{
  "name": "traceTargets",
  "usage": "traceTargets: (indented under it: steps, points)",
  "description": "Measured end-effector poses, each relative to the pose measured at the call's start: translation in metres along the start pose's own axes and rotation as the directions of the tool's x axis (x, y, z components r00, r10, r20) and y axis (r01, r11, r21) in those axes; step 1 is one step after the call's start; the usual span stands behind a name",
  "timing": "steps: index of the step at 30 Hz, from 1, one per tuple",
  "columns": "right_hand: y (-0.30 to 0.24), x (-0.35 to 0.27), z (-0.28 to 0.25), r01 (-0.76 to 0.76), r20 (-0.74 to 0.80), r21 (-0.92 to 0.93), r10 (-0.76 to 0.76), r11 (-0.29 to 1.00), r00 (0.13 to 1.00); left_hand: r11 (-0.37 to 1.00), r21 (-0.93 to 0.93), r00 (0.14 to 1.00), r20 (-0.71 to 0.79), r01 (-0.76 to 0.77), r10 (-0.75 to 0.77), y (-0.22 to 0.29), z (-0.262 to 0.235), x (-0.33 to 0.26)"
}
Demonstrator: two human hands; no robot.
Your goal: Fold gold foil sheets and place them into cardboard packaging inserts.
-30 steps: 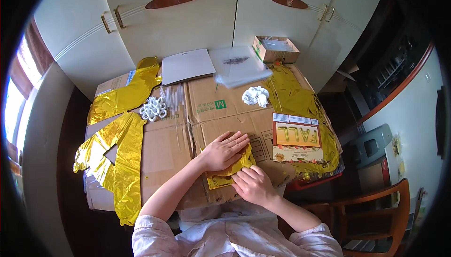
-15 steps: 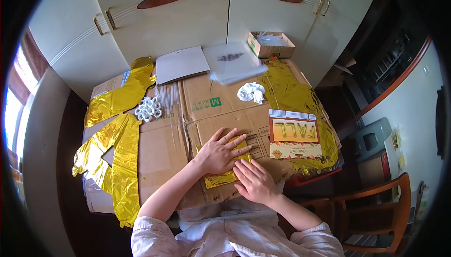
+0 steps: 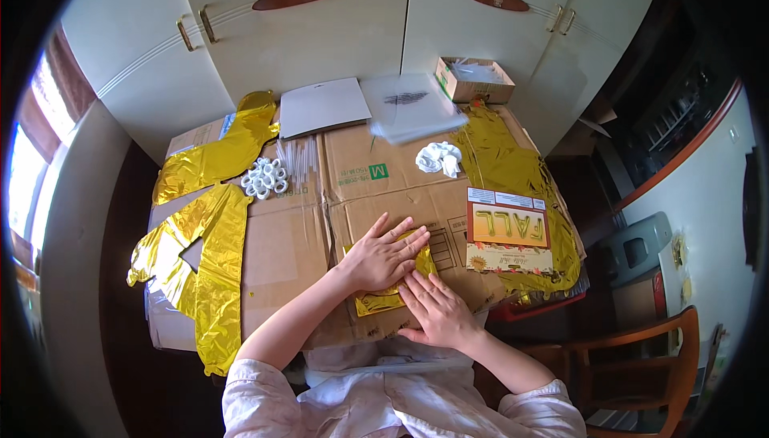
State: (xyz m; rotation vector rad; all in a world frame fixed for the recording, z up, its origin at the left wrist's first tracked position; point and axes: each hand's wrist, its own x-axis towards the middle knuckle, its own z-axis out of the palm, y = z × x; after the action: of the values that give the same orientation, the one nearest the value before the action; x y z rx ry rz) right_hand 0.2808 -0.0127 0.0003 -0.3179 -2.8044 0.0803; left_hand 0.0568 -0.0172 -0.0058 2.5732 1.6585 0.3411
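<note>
A folded gold foil balloon (image 3: 376,303) lies flat on the cardboard near the table's front edge, partly hidden under my hands. My left hand (image 3: 383,258) rests palm down across its upper part, fingers spread toward the right. Beside it, my right hand (image 3: 436,310) lies flat at the foil's right edge, fingers stretched out and fingertips close to the left hand. Neither hand grips anything. To the right is a printed card (image 3: 509,230) with a picture of gold letter balloons, seen upside down.
Unfolded gold foil balloons (image 3: 212,270) lie at the left, with more gold foil (image 3: 513,150) at the right. Farther back are white rings (image 3: 264,178), clear straws (image 3: 297,159), a white crumpled bundle (image 3: 439,158), a grey-white board (image 3: 324,107), clear plastic bags (image 3: 416,110) and a small box (image 3: 476,82).
The view has shifted slightly, moving the table's contents a little to the right in the picture. Both hands stay flat on the folded foil with almost no other movement.
</note>
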Motion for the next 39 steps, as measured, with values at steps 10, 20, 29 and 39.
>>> traceTargets:
  steps: [10,20,29,39]
  points:
    - [-0.015,0.008,0.004,-0.003,0.156,0.045,-0.005,0.999,0.988,0.993,-0.11,0.999,0.013,0.037,-0.036,0.004,-0.002,-0.002]
    - [-0.033,-0.025,0.002,0.098,-0.085,-0.088,-0.106,0.991,0.991,0.948,-0.314,0.998,0.014,-0.048,0.055,0.045,-0.002,-0.024]
    - [-0.026,-0.041,-0.049,-0.052,-0.27,0.096,0.076,0.994,0.96,0.626,-0.763,0.973,0.23,0.161,0.03,0.056,-0.041,-0.011]
    - [0.076,-0.089,-0.102,-0.309,0.176,0.951,0.848,-0.015,0.5,0.951,-0.138,0.96,0.013,-0.277,0.281,0.03,0.007,0.132]
